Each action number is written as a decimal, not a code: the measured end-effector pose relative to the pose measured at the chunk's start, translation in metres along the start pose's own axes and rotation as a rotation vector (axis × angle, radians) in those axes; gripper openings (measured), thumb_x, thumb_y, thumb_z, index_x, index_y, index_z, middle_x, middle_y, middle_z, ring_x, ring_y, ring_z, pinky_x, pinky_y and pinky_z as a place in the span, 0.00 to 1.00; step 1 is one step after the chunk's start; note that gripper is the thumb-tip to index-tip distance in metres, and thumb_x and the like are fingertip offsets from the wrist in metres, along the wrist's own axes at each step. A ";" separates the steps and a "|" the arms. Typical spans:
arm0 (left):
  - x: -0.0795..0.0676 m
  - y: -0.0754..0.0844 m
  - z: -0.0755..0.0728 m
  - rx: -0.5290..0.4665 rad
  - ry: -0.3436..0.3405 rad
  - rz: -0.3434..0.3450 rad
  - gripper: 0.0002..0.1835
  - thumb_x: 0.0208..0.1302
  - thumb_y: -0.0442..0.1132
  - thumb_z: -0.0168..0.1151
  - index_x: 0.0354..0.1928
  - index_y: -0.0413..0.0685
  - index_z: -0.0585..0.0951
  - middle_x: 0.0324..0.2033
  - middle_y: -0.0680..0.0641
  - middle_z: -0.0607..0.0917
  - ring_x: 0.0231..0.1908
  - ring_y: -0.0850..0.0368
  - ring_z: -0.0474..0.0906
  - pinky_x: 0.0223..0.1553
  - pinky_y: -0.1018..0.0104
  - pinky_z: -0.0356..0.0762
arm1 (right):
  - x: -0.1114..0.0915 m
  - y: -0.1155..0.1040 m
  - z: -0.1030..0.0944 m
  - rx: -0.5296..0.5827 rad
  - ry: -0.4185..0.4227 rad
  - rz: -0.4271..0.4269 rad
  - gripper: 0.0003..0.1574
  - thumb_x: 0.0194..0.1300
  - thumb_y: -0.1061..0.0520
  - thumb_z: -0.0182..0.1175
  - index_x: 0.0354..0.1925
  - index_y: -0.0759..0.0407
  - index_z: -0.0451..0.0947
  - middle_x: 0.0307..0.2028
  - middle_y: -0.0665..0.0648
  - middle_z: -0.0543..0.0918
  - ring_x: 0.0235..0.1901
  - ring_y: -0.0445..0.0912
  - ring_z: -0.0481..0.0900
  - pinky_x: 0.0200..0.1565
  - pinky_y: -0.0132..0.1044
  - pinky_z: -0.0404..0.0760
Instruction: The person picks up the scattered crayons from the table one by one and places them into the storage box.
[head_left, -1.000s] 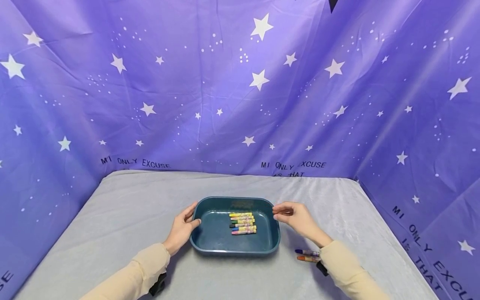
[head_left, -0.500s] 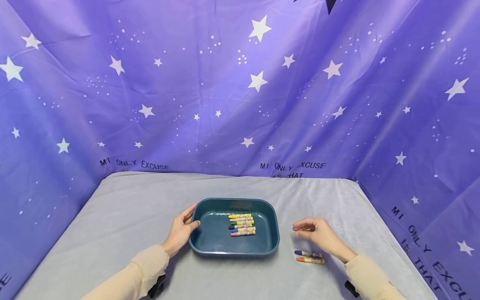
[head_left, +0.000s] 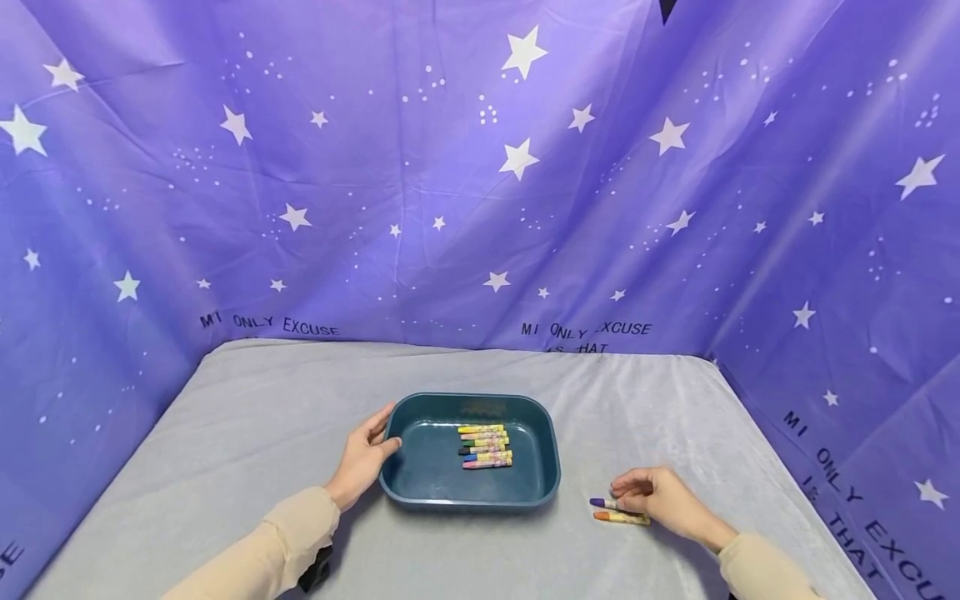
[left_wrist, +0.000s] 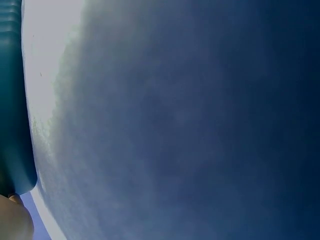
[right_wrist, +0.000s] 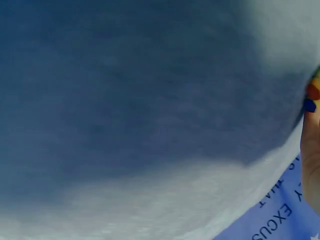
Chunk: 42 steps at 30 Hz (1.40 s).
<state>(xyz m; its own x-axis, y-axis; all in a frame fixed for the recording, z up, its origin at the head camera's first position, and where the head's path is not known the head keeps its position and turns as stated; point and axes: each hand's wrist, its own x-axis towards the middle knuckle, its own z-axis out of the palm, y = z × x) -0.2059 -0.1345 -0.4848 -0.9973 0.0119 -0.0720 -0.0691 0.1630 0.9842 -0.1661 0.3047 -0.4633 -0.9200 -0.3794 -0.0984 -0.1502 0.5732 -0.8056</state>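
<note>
My left hand [head_left: 362, 461] holds the left rim of a dark teal plastic tray [head_left: 468, 503], thumb over the edge and fingers along the outside. Several paper-wrapped crayons [head_left: 487, 450] lie side by side in it. To the right of the tray, my right hand [head_left: 670, 502] is over a purple crayon [head_left: 599, 502], its thumb and fingers spread slightly around the barrel and covering part of it. An orange crayon [head_left: 621, 518] lies just nearer. At the right wrist view's edge show a finger [right_wrist: 311, 160] and the crayons' tips. The left wrist view catches the tray's outer wall [left_wrist: 14, 115].
A grey cloth [head_left: 277, 417] covers the table beneath everything. Purple curtains [head_left: 360, 167] with white stars and black lettering hang behind the table and along both sides.
My right hand has moved from the tray's right rim, rightward and nearer, down to the purple crayon. The left hand has stayed at the tray, which has not moved on the table.
</note>
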 end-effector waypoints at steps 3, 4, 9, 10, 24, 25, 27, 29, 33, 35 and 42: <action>0.000 0.000 0.000 -0.002 -0.001 0.004 0.34 0.59 0.28 0.54 0.68 0.49 0.60 0.64 0.40 0.66 0.63 0.49 0.64 0.59 0.56 0.69 | -0.003 0.006 0.002 0.013 0.012 -0.001 0.15 0.53 0.62 0.64 0.39 0.71 0.79 0.33 0.62 0.84 0.29 0.35 0.79 0.32 0.28 0.79; 0.000 0.000 0.000 -0.004 -0.002 0.005 0.34 0.59 0.28 0.54 0.68 0.48 0.60 0.64 0.40 0.66 0.63 0.49 0.64 0.59 0.56 0.69 | -0.004 0.007 0.003 0.017 0.014 -0.002 0.14 0.54 0.62 0.63 0.39 0.70 0.79 0.33 0.61 0.84 0.29 0.34 0.79 0.31 0.28 0.79; 0.000 -0.001 0.000 -0.003 0.001 0.010 0.34 0.59 0.28 0.54 0.68 0.47 0.60 0.64 0.39 0.66 0.63 0.49 0.64 0.58 0.58 0.68 | -0.005 0.009 0.005 0.000 0.010 -0.009 0.11 0.54 0.62 0.63 0.37 0.67 0.81 0.31 0.58 0.84 0.27 0.33 0.77 0.29 0.27 0.78; 0.000 -0.001 0.000 -0.004 0.003 0.010 0.34 0.59 0.27 0.54 0.68 0.47 0.60 0.64 0.39 0.66 0.63 0.49 0.64 0.58 0.58 0.68 | -0.005 0.009 0.005 -0.012 0.008 -0.015 0.10 0.55 0.62 0.63 0.37 0.66 0.82 0.31 0.58 0.84 0.27 0.32 0.77 0.29 0.27 0.78; 0.002 -0.002 -0.001 0.002 -0.006 -0.001 0.34 0.59 0.28 0.54 0.68 0.49 0.59 0.65 0.40 0.65 0.63 0.51 0.63 0.59 0.58 0.68 | 0.003 -0.006 -0.002 -0.134 0.039 -0.113 0.10 0.55 0.59 0.64 0.35 0.64 0.84 0.31 0.57 0.86 0.28 0.32 0.79 0.30 0.27 0.79; 0.002 -0.002 0.000 0.002 -0.006 0.000 0.34 0.59 0.28 0.54 0.68 0.49 0.60 0.65 0.40 0.65 0.63 0.50 0.63 0.59 0.57 0.68 | 0.004 -0.009 -0.003 -0.142 0.052 -0.129 0.10 0.54 0.59 0.64 0.34 0.65 0.84 0.31 0.57 0.86 0.28 0.32 0.79 0.30 0.27 0.79; 0.002 -0.001 0.000 0.005 -0.005 0.002 0.34 0.59 0.28 0.54 0.68 0.50 0.60 0.64 0.40 0.65 0.63 0.50 0.63 0.59 0.56 0.68 | 0.007 -0.017 -0.006 -0.157 0.069 -0.144 0.10 0.55 0.59 0.64 0.35 0.64 0.84 0.32 0.58 0.86 0.28 0.32 0.79 0.31 0.28 0.80; 0.002 0.000 0.001 0.005 0.000 0.002 0.34 0.59 0.28 0.55 0.68 0.50 0.60 0.64 0.40 0.66 0.63 0.50 0.64 0.59 0.56 0.68 | 0.011 -0.026 -0.009 -0.149 0.076 -0.133 0.11 0.55 0.57 0.64 0.36 0.64 0.84 0.33 0.58 0.86 0.29 0.33 0.79 0.31 0.28 0.80; 0.002 0.000 0.002 0.001 -0.001 0.004 0.34 0.59 0.28 0.54 0.68 0.48 0.60 0.64 0.40 0.66 0.63 0.50 0.64 0.59 0.56 0.68 | 0.019 -0.045 -0.013 -0.135 0.105 -0.112 0.12 0.55 0.56 0.64 0.37 0.61 0.84 0.35 0.58 0.85 0.30 0.35 0.80 0.33 0.28 0.81; 0.002 0.000 0.002 -0.003 -0.002 0.004 0.34 0.59 0.28 0.54 0.68 0.48 0.60 0.64 0.40 0.66 0.63 0.50 0.63 0.59 0.56 0.67 | 0.025 -0.054 -0.013 -0.139 0.122 -0.126 0.12 0.55 0.55 0.65 0.37 0.60 0.84 0.36 0.58 0.85 0.31 0.35 0.80 0.33 0.28 0.81; 0.000 0.000 0.000 -0.005 0.001 -0.003 0.34 0.59 0.28 0.54 0.68 0.49 0.60 0.64 0.40 0.66 0.63 0.49 0.63 0.59 0.54 0.67 | 0.048 -0.087 0.005 -0.072 0.088 -0.187 0.12 0.55 0.54 0.65 0.38 0.58 0.84 0.35 0.56 0.86 0.32 0.40 0.82 0.34 0.29 0.81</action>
<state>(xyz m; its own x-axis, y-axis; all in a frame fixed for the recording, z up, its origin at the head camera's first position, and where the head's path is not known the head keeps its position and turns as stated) -0.2063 -0.1341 -0.4850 -0.9971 0.0108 -0.0751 -0.0724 0.1577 0.9848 -0.1955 0.2326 -0.4011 -0.9014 -0.4206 0.1029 -0.3437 0.5505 -0.7608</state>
